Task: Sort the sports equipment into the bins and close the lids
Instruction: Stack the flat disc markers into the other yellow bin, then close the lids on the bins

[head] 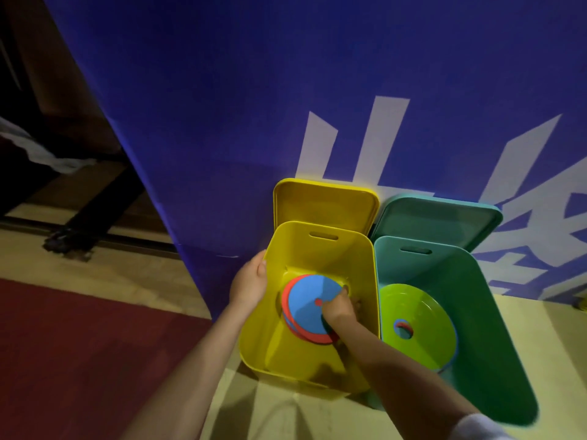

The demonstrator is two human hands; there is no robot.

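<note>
A yellow bin (320,246) stands open on the floor, its yellow lid (324,201) leaning on the wall behind it. Inside lies a stack of flat disc cones, a blue disc (309,304) on top with red ones under it. My right hand (338,311) reaches into the bin and grips the right edge of the stack. My left hand (249,281) holds the bin's left rim. To the right stands a green bin (495,312) holding lime green disc cones (422,315), with its teal lid (435,219) propped up behind.
A blue banner wall (286,90) with white lettering rises right behind both bins. A red mat (79,344) covers the floor at the left. Dark furniture legs (82,223) stand at the far left, with pale flooring around the bins.
</note>
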